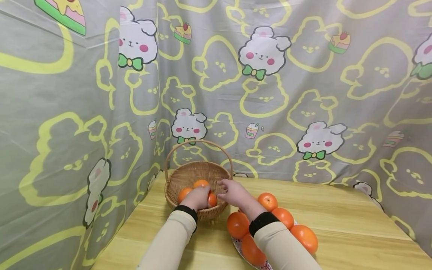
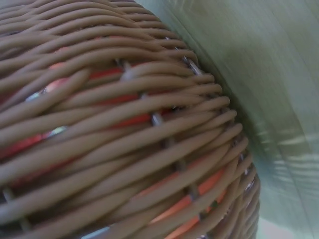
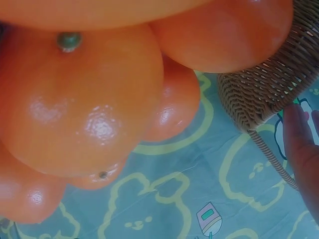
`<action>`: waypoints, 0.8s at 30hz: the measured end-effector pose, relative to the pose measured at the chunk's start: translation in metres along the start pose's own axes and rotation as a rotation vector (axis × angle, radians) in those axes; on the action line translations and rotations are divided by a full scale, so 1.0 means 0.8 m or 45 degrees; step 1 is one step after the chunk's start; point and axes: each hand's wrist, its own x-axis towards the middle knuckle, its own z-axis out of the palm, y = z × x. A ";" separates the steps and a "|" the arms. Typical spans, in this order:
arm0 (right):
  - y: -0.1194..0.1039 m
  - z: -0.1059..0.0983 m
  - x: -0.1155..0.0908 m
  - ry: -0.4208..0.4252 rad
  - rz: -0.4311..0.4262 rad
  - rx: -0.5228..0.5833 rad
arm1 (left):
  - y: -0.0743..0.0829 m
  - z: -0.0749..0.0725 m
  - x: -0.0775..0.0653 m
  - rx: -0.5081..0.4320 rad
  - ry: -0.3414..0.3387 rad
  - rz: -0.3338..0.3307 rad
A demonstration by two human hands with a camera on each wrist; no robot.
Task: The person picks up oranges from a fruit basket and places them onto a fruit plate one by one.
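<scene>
A brown wicker basket [image 1: 199,168] with a tall hoop handle stands toward the back left of the table, several oranges inside. Reaching over its near rim, my left hand [image 1: 197,197] grips an orange [image 1: 212,200] low in the basket. Two other oranges [image 1: 201,183] show beside that hand. My right hand [image 1: 234,192] is at the basket's right rim, fingers loosely bent and holding nothing. Below the right forearm, several oranges [image 1: 238,225] are heaped on a patterned plate [image 1: 237,245]. Through the weave in the left wrist view, orange fruit [image 2: 199,189] shows inside the basket.
The light wooden table [image 1: 354,217] reaches back to a grey cartoon-print cloth [image 1: 216,93] hanging behind and along the left side. The basket handle [image 1: 199,141] arches above the left hand. In the right wrist view, large oranges [image 3: 84,99] fill the near left.
</scene>
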 end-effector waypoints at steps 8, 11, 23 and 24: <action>0.001 -0.001 -0.005 0.006 -0.021 -0.022 | -0.001 0.006 0.001 0.086 -0.031 0.044; 0.002 -0.001 -0.007 0.014 -0.047 -0.022 | -0.002 0.004 -0.002 -0.028 -0.010 0.031; 0.002 -0.006 -0.010 0.012 -0.008 0.025 | -0.013 -0.015 -0.009 -0.603 0.127 -0.078; 0.002 -0.007 -0.010 0.012 -0.002 0.034 | -0.013 -0.017 -0.009 -0.677 0.131 -0.085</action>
